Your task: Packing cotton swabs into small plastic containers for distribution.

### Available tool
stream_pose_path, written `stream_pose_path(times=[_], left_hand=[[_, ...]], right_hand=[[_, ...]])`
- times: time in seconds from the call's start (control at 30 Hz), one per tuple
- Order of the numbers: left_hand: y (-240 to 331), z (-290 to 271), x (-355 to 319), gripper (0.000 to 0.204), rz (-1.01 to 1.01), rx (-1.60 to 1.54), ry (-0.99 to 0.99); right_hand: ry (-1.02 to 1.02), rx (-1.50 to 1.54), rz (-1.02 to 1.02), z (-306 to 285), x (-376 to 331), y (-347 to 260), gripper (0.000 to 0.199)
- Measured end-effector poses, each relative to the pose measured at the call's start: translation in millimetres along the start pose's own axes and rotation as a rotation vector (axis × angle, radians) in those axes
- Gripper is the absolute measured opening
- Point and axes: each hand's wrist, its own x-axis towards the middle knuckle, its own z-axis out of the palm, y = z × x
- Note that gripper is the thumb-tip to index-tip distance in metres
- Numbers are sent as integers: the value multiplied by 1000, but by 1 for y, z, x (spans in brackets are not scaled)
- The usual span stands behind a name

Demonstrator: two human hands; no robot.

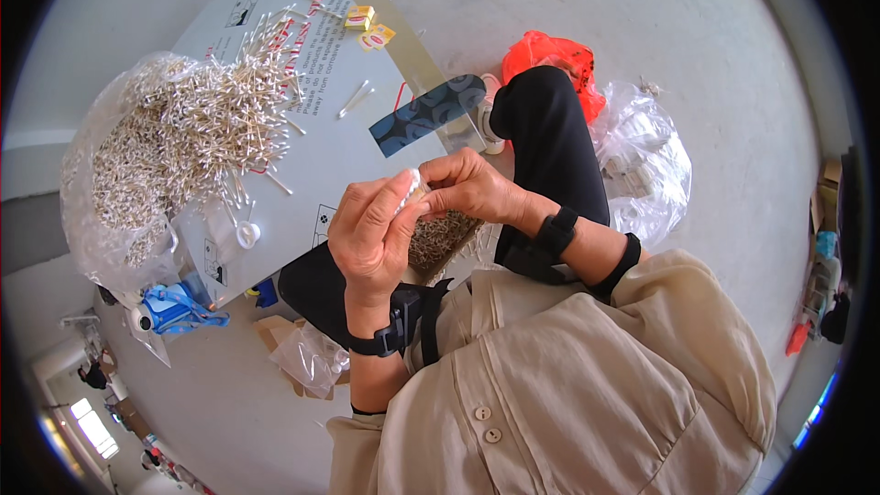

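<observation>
My left hand (369,231) and my right hand (472,185) meet in the middle of the view, both pinching a small bundle of cotton swabs (412,185) between the fingertips. Under the hands lies a packed bunch of swabs (442,238) on my lap. To the left a big loose heap of cotton swabs (211,119) spreads over a white cardboard sheet (348,142) and spills from a clear plastic bag (115,174). Both wrists wear black bands.
A dark blue patterned strip (428,113) lies on the sheet's right edge. Two small yellow packets (368,26) sit at its far end. A red plastic bag (556,60) and a clear bag (646,160) lie on the grey floor. A blue object (179,304) sits lower left.
</observation>
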Motion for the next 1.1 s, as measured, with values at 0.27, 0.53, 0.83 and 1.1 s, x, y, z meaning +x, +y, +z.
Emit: stream_pose_path(times=[0.27, 0.53, 0.83, 1.1], left_hand=[[20, 8, 4, 46, -84, -162, 105], [22, 12, 6, 37, -60, -110, 52], [19, 11, 4, 32, -55, -101, 44], [15, 9, 3, 26, -207, -174, 48]], right_hand=[[28, 30, -97, 6, 2, -7, 23], [-7, -101, -138, 10, 2, -13, 19], [7, -77, -152, 11, 2, -10, 20], [-42, -129, -83, 6, 2, -14, 26]])
